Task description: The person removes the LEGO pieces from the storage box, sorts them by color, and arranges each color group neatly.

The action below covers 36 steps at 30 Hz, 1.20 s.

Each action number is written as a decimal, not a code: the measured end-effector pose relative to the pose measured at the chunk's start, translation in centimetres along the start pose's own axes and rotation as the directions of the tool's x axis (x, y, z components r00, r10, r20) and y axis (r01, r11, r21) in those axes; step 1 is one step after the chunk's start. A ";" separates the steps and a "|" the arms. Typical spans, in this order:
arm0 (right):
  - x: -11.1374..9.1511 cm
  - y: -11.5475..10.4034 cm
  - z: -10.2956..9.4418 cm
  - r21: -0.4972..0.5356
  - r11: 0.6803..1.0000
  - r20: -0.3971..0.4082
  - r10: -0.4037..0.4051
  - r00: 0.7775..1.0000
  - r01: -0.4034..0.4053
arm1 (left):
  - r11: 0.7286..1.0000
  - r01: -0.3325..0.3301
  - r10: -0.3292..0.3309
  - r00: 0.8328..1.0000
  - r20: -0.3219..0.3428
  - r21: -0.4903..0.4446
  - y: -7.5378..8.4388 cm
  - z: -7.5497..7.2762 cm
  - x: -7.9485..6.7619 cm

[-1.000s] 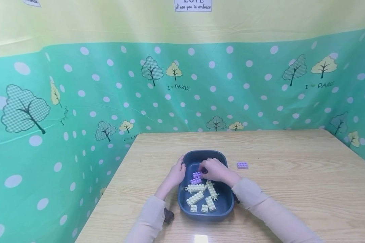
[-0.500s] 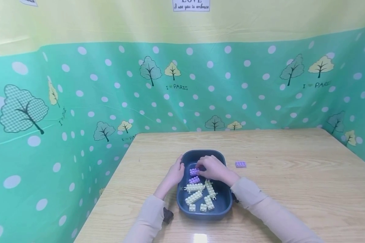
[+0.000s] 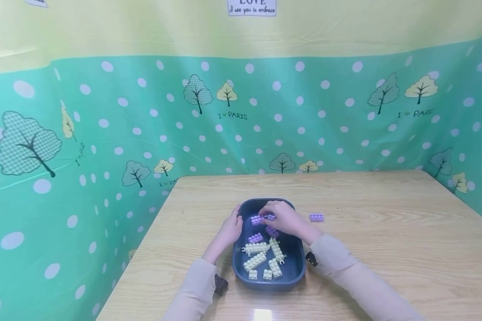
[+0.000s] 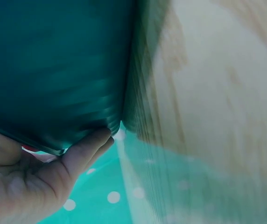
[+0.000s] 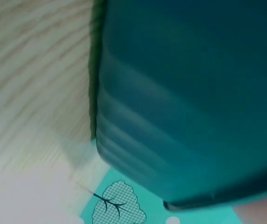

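A dark blue plastic bin [image 3: 238, 267] stands on the table, holding purple and cream toy building bricks. My left hand [image 3: 230, 227] grips the bin's left side near the far corner. In the left wrist view its fingers lie along the outer wall. My right hand [image 3: 283, 217] reaches into the far end and pinches a purple brick [image 3: 256, 220]. Partly behind its fingers is another purple bit [image 3: 270, 217]. Below this hand lies a purple brick [image 3: 272, 232], and a further purple brick [image 3: 255, 238] sits beside the cream bricks [image 3: 257, 248].
One loose purple brick [image 3: 316, 217] lies on the wooden table [image 3: 369, 232], right of the bin. Cream bricks, long and small, fill the bin's near half. Green dotted fabric [image 3: 225, 133] hangs behind and left of the table.
My right hand has shifted toward the bin's far end with the purple brick. Another purple brick, formerly hidden, now shows beneath the hand. My left hand keeps its grip on the bin.
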State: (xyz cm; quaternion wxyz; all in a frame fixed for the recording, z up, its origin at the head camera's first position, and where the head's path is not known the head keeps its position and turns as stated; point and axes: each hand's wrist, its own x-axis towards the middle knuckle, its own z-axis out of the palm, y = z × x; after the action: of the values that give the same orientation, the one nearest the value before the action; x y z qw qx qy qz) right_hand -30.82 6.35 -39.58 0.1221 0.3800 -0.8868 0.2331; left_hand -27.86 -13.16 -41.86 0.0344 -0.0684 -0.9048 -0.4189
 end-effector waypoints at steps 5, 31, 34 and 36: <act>-0.6 0.4 -0.5 0.037 0.998 0.010 0.057 0.998 -0.057 | 1.000 -0.002 0.002 1.000 -0.008 0.007 -0.1 0.1 0.0; -4.2 3.8 -4.8 0.086 0.988 -0.104 0.139 0.985 -0.130 | 1.000 -0.013 0.013 1.000 -0.017 0.001 -0.4 0.1 0.1; -4.6 4.1 -5.1 0.081 0.986 -0.108 0.156 0.982 -0.148 | 1.000 -0.017 0.017 1.000 -0.019 0.003 -0.4 0.1 0.2; -4.9 4.3 -5.3 0.082 0.982 -0.103 0.181 0.978 -0.173 | 1.000 -0.016 0.016 1.000 -0.019 0.002 -0.4 0.1 0.1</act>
State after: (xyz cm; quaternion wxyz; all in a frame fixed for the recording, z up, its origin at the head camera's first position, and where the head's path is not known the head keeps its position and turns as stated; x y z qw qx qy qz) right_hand -30.42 14.69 -38.39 0.1356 0.2903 -0.9000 0.2956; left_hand -28.06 -13.31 -42.18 0.0467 -0.0717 -0.9041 -0.4187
